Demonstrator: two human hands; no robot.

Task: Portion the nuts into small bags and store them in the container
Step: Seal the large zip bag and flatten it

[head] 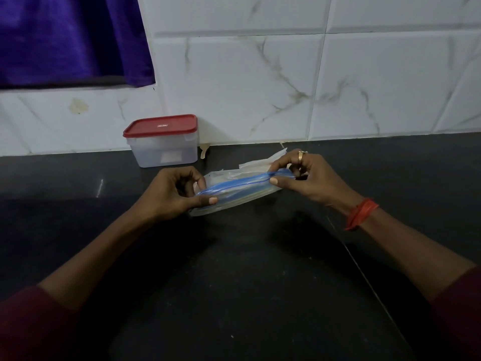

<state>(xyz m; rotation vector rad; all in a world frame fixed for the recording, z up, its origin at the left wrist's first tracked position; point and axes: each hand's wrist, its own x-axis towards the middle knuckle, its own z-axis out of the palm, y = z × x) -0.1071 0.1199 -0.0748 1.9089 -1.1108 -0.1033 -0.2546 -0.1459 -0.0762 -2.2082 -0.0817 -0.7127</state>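
Above dark counter (234, 269), both hands pinching bag (242, 190) edge

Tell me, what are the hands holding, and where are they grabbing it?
A clear zip bag with a blue seal strip. The left hand pinches the strip's left end, and the right hand pinches its right end.

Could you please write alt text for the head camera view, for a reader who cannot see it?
The left hand and right hand pinch the ends of a clear zip bag with a blue seal above a dark counter. Behind them, a clear container with its red lid on stands against a white tiled wall.
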